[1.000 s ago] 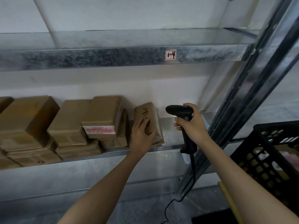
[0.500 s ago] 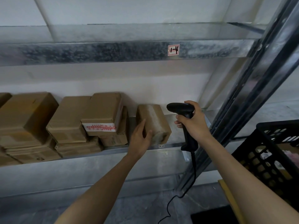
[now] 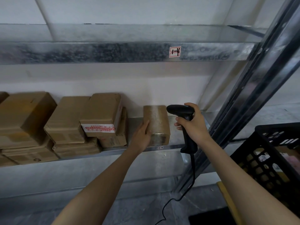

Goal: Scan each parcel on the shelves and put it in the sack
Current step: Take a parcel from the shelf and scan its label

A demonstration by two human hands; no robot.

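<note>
A small brown taped parcel (image 3: 158,122) stands on the metal shelf (image 3: 176,135), its glossy taped face toward me. My left hand (image 3: 142,135) grips its left side. My right hand (image 3: 193,125) holds a black corded barcode scanner (image 3: 181,110) just right of the parcel, its head pointing left at the parcel's top. Several more cardboard parcels (image 3: 101,114) are stacked on the same shelf to the left. No sack is in view.
An upper shelf beam (image 3: 113,52) carries a small tag marked 1-4 (image 3: 174,51). A slanting metal upright (image 3: 253,101) stands on the right. A black plastic crate (image 3: 274,161) with items inside sits at the lower right. The scanner cable (image 3: 191,181) hangs toward the floor.
My left hand turned the small parcel: the face with handwriting went out of sight and the taped face now shows. The hand shifted to the parcel's left side. The scanner stayed almost still.
</note>
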